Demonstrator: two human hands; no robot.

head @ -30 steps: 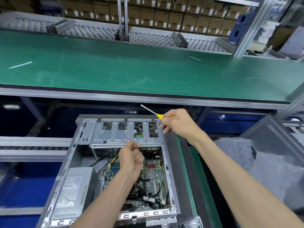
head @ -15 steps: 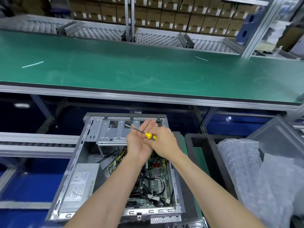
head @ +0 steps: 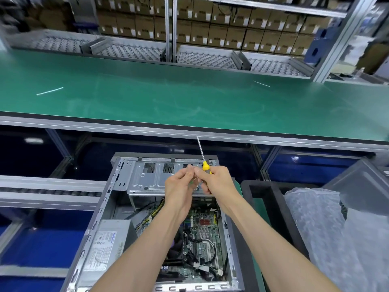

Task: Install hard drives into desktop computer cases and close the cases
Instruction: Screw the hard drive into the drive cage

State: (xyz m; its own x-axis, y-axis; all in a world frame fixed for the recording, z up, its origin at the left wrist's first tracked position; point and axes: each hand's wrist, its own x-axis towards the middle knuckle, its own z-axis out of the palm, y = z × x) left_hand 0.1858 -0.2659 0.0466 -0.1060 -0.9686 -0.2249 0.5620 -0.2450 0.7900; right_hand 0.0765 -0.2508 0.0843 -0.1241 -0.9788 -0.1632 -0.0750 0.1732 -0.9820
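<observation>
While the right hand (head: 216,182) is gripping the yellow-handled screwdriver (head: 205,164) with its shaft pointing up and away, the left hand (head: 179,186) is pinching something small beside it, probably a screw; the open case (head: 109,207) is lying just beneath both hands.

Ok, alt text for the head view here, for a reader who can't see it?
Two bare hands meet above an open desktop computer case: the right hand grips a yellow-handled screwdriver, shaft pointing up and away, while the left hand pinches something too small to identify. A green conveyor belt runs behind.
</observation>
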